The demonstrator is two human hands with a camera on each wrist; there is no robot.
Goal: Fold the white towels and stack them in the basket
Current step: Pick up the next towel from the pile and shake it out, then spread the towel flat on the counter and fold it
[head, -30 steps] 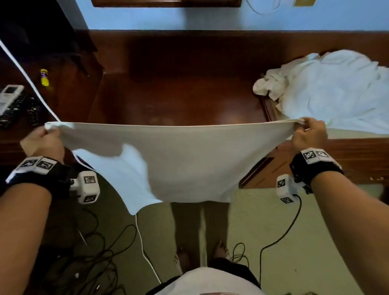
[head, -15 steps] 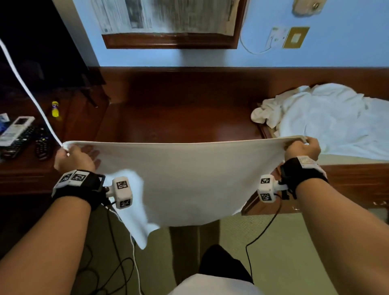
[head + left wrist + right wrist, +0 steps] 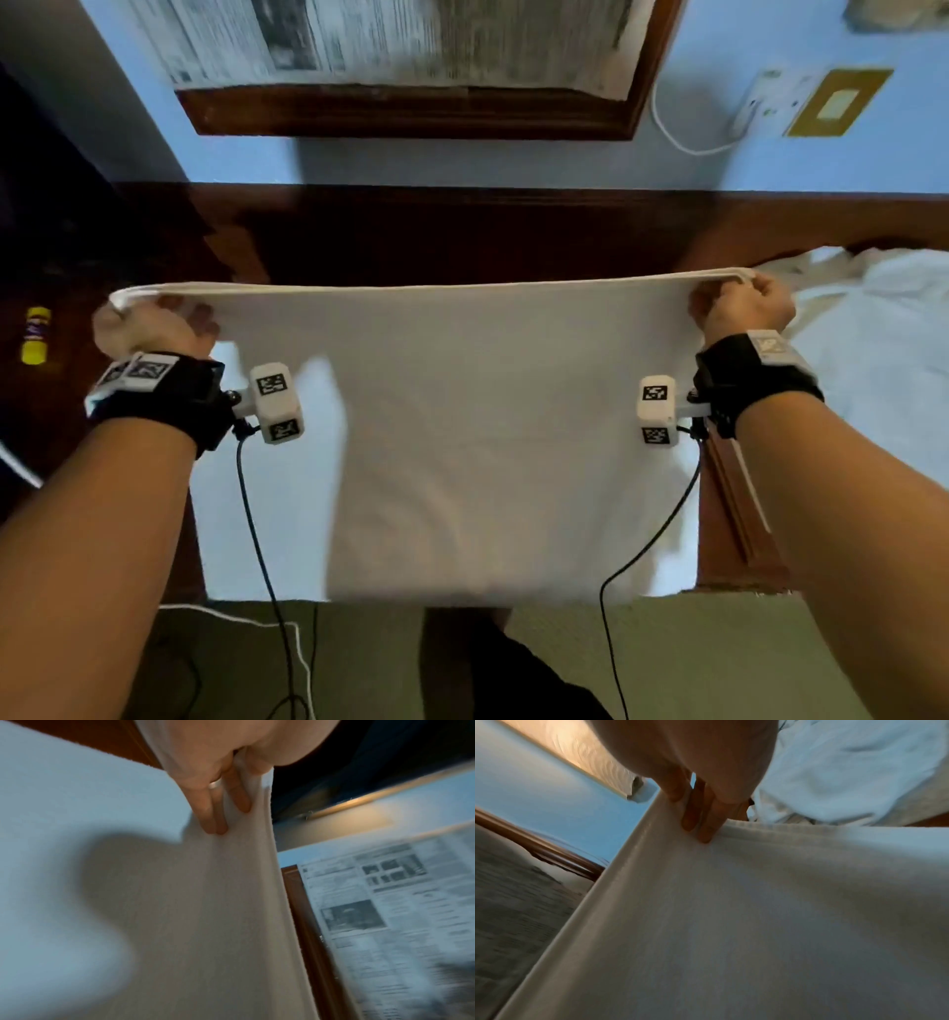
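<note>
Towel [image 3: 462, 437], white, held stretched wide in the air by its top edge, hanging in what looks like a doubled layer in front of a dark wooden bench [image 3: 462, 236]. The person's left hand [image 3: 149, 329] grips the top left corner; in the left wrist view its fingers [image 3: 218, 805] lie against the cloth with the thumb pinching the edge. The right hand [image 3: 739, 308] grips the top right corner, fingers [image 3: 700, 815] curled over the hem. Both hands are closed on the fabric, pulling it taut and level.

To the far right, a rumpled heap of white towels [image 3: 873, 329] lies unfolded. No basket appears in any view, so how many towels are already stacked cannot be told. Judging from this, the task seems at an early or middle stage: this towel looks folded once at most, further folds and the placing remain, and the heap still waits.

A small yellow bottle [image 3: 36, 334] stands at the far left. Newspaper [image 3: 400, 36] covers a framed panel on the blue wall beyond.
</note>
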